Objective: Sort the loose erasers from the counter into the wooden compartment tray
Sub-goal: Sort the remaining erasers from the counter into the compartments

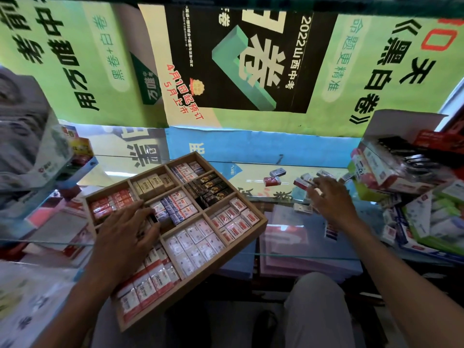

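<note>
1. The black poster (247, 61) on the far wall reads "2022" and "4月1日"; packs in the tray's nearest compartment show "2B".
2. The wooden compartment tray (261, 223) sits tilted on the glass worktop (313, 249), its compartments filled with rows of wrapped erasers.
3. Loose erasers (272, 181) lie far right of the tray, two apart, more clustered by the right hand.
4. The left hand (125, 237) rests in the tray, fingers curled over a dark eraser (153, 218).
5. The right hand (330, 198) reaches the cluster, fingers spread loosely; whether they grasp anything, I cannot tell.

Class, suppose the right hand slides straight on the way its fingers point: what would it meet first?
Probably the loose erasers at the right hand's fingertips; whether it already touches them is unclear.
</note>
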Available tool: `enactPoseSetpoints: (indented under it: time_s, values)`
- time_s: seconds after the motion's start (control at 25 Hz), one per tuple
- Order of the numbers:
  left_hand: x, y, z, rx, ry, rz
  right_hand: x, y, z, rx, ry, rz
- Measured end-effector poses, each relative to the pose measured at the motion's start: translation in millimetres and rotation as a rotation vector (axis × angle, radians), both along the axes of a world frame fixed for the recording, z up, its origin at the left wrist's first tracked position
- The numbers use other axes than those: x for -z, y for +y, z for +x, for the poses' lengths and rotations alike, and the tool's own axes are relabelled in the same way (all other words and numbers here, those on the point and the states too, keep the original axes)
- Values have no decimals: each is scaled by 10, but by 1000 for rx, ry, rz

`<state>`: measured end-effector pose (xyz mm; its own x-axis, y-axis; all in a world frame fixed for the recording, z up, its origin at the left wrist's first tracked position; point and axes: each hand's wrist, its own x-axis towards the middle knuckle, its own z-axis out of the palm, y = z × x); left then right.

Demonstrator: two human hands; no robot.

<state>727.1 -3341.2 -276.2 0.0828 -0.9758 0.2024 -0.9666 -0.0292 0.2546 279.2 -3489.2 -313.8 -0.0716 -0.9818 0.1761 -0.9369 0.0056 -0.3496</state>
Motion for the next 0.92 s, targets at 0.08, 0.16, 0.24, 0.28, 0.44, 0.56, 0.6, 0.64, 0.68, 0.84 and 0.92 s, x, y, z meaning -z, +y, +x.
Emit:
enactPoseSetpoints:
  time_s: [0.08, 0.16, 0.24, 0.28, 0.44, 0.56, 0.6, 0.64, 0.68, 0.84, 0.92]
  values:
    - [0, 4, -2, 0, 8, -1, -127, -29, -26, 59, -26, 15]
    - [8, 5, 2, 3, 12, -3, -217, -99, -105, 84, 46, 104]
    - [19, -15, 7, 2, 1, 0, -254, -149, -183, 64, 58, 214]
    - [28, -26, 16, 1, -8, 4, -272, -163, -197, 79, 35, 248]
    - [86, -40, 81, 9, -21, 12, -204, -116, 15, 102, 52, 225]
    - [84, -44, 66, 9, -21, 18, -167, 90, 237, -53, 11, 131]
    - [84, -41, 60, 7, -21, 16, -167, 100, 254, -99, 0, 158]
    - [80, -37, 58, 5, -18, 15, -151, 97, 269, -121, -43, 154]
    - [75, -33, 60, 4, -13, 16, -126, 98, 280, -118, -26, 166]
    - [65, -20, 39, -1, -8, 25, -100, 194, 413, -248, -84, 170]
    - [60, -18, 26, -3, -5, 20, -167, 156, 475, -238, -150, 132]
